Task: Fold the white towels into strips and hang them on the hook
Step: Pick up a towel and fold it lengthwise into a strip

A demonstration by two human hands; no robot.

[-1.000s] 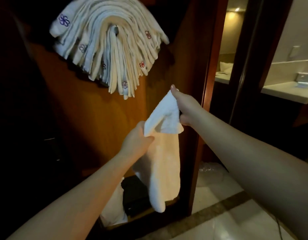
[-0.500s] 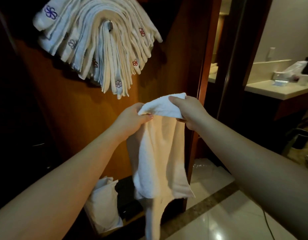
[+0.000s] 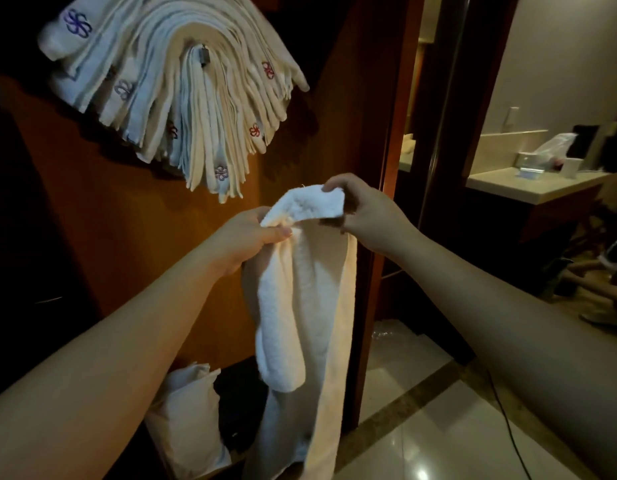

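Both hands are up at chest height: the left hand (image 3: 246,237) pinches one top corner of the white towel (image 3: 300,306), the right hand (image 3: 364,213) pinches the other, and the cloth hangs between them, folded lengthwise. Above left, a thick fan of folded towels (image 3: 168,84) drapes over the hook (image 3: 203,56) on the wooden panel (image 3: 109,220). Low down, a white bag (image 3: 187,420) sits by the floor; its contents cannot be seen.

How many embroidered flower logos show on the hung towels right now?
6, possibly more hidden in the folds of the hung towels: top left, left, centre, bottom, right, upper right.
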